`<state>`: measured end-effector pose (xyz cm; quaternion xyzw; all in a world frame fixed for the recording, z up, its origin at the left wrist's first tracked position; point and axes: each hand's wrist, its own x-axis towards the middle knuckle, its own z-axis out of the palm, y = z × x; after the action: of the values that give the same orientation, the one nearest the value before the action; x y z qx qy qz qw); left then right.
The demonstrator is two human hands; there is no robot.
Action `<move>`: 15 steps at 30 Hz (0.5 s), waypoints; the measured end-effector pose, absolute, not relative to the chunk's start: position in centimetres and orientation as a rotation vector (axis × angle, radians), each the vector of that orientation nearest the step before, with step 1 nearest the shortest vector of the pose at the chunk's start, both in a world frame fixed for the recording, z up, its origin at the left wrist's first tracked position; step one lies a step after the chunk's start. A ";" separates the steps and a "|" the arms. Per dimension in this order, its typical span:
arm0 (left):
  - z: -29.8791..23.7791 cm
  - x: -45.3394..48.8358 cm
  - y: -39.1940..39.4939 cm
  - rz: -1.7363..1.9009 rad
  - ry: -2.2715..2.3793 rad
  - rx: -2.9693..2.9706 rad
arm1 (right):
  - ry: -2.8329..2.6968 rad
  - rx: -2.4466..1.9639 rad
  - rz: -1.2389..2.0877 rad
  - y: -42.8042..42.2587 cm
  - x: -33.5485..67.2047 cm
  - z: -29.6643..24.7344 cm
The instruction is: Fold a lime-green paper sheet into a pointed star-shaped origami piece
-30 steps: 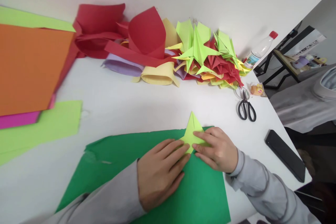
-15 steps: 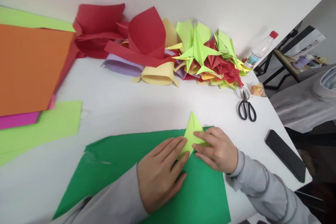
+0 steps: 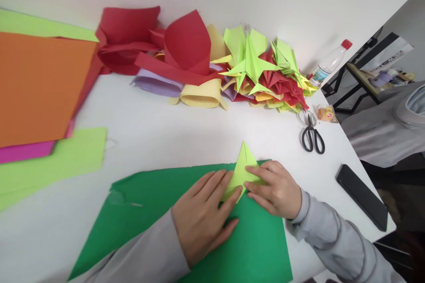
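A small yellow-green folded paper point(image 3: 245, 159) lies point-up on a green sheet point(image 3: 262, 239), its tip reaching past the sheet's far edge. Along its left side my left hand point(image 3: 206, 212) is laid flat, fingers stretched and fingertips on the paper, the thumb apart. From the right, my right hand point(image 3: 277, 188) has bent fingers on the paper, whose right corner shows between them. Its thumb cannot be made out. A crease runs down from the paper's tip; its side edges are partly hidden by my fingers.
Folded star-like paper pieces point(image 3: 252, 64) and curled red sheets point(image 3: 187, 44) line the wall. Orange paper point(image 3: 40, 88) is stacked at left. At right are scissors point(image 3: 309, 137), a black phone point(image 3: 361, 196), a wrapped snack point(image 3: 326, 113) and a bottle point(image 3: 330, 64). Another person's grey clothing point(image 3: 381, 119) shows beyond.
My left hand has shifted slightly left along the paper, and more of the paper's lower left part shows. My right hand stays in place.
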<state>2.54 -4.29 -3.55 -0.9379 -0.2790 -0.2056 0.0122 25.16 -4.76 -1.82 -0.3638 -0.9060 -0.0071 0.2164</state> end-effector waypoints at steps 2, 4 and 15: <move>-3.7 2.6 -4.3 -0.682 -0.880 -2.909 | -2.507 -1.005 -0.031 -4.8 25.1 -1.8; -3.9 2.7 -4.4 -0.737 -0.886 -2.915 | -2.503 -1.001 -0.038 -4.8 25.1 -1.7; -4.2 2.7 -4.5 -0.801 -0.910 -3.019 | -2.351 -0.930 0.133 -4.4 25.1 -2.0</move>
<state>2.69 -4.45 -4.19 -0.9265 -0.2794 -0.2459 -0.0557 25.10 -4.42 -2.01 -0.3503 -0.8858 0.0500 0.3002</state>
